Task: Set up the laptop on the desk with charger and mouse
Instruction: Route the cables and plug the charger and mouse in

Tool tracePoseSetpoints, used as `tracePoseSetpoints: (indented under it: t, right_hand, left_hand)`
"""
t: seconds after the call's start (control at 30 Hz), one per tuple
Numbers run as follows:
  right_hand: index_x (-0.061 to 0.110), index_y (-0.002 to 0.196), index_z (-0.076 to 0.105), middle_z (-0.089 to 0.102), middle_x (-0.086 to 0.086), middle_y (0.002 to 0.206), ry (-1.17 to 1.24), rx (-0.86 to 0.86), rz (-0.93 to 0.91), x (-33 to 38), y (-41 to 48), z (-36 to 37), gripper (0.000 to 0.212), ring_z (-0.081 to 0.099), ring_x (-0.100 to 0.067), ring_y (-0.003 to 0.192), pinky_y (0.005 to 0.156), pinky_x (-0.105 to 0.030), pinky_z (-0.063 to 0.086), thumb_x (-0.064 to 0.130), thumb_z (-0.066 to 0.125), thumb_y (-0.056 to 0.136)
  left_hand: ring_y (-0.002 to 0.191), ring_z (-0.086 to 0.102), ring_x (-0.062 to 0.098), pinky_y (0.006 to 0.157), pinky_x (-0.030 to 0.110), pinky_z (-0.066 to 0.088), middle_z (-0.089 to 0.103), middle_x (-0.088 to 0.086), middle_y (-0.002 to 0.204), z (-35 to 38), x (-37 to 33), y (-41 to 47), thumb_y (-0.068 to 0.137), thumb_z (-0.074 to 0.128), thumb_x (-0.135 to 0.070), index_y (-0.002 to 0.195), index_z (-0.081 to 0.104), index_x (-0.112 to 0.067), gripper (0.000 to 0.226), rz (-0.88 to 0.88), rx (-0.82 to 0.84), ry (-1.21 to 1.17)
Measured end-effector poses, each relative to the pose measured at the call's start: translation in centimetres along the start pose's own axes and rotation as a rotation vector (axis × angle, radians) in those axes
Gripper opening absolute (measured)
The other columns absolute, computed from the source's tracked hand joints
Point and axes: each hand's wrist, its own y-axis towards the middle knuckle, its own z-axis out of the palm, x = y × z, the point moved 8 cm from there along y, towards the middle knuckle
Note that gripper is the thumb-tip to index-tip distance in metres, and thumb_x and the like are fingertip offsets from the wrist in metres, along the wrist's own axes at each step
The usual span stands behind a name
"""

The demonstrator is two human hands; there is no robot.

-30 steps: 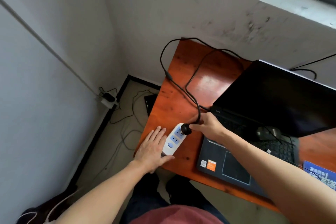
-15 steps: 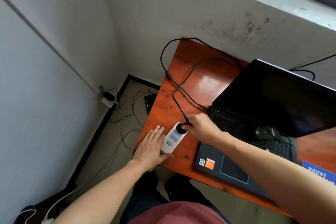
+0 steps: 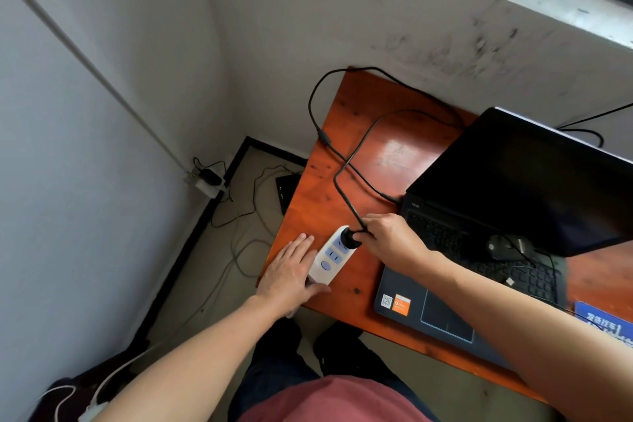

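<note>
The laptop (image 3: 513, 188) lies open on the right half of the desk (image 3: 363, 134). It has a matte dark shell, a glossy black screen and an orange sticker (image 3: 401, 305) on its palm rest. A rounded black mouse (image 3: 506, 247) rests on its keyboard (cord loosely tangled beside it). The charger cable (image 3: 346, 164), thin black rubber, loops across the desk to the laptop's left edge. Its round black plug (image 3: 350, 236) sits at the far end of a white, round-cornered power strip (image 3: 330, 259) with pale blue sockets. The right hand (image 3: 390, 240) pinches it with curled fingers, though whether the prongs are fully home is hard to tell. The left hand (image 3: 291, 276) lies flat along the strip's left side, fingers straight and close, thumb across its near end.

The desk is varnished orange-red wood, set in a corner of scuffed grey walls (image 3: 342, 10). Cables (image 3: 239, 216) trail over the floor (image 3: 212, 267).

A second ago the plug was beside the strip's middle, and the cable rose in a smoother arc.
</note>
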Motion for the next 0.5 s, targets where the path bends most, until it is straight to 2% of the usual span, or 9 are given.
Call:
tracePoseSetpoints:
  t: [0.17,0.3,0.4,0.5]
  right_hand:
    - [0.000,0.089,0.064,0.059,-0.007,0.085,-0.169,0.105,-0.060,1.9,0.3,1.2,0.023,0.059,-0.027,0.080,0.073,-0.037,0.047,0.020,0.055,0.094]
    - [0.003,0.103,0.068,0.066,-0.008,0.099,-0.102,0.101,0.056,0.7,0.6,0.6,0.024,0.061,-0.027,0.093,0.082,-0.039,0.048,0.022,0.058,0.093]
    - [0.002,0.093,0.063,0.063,-0.008,0.094,-0.186,0.151,0.027,1.7,0.8,1.3,0.024,0.061,-0.028,0.088,0.073,-0.034,0.045,0.024,0.055,0.095]
    - [0.004,0.088,0.062,0.064,-0.008,0.093,-0.264,0.172,0.001,2.3,1.2,1.6,0.026,0.060,-0.029,0.085,0.069,-0.035,0.042,0.026,0.052,0.097]
  left_hand:
    - [0.148,-0.007,0.012,0.114,0.025,-0.008,0.005,-0.003,0.162,0.0,0.0,-0.1,0.082,0.044,-0.071,0.146,0.032,-0.016,0.085,0.006,-0.006,-0.005]
    - [0.148,-0.007,0.012,0.115,0.025,-0.007,0.004,-0.002,0.162,-0.1,0.0,-0.1,0.083,0.045,-0.070,0.146,0.031,-0.016,0.084,0.008,-0.006,-0.009]
    - [0.148,-0.006,0.012,0.117,0.026,-0.006,0.004,-0.002,0.162,-0.1,0.0,-0.1,0.083,0.040,-0.072,0.147,0.030,-0.015,0.086,0.016,-0.014,0.012]
    - [0.148,-0.005,0.012,0.116,0.025,-0.006,0.006,-0.002,0.162,-0.1,0.0,-0.2,0.083,0.038,-0.073,0.146,0.031,-0.015,0.086,0.028,-0.024,0.014]
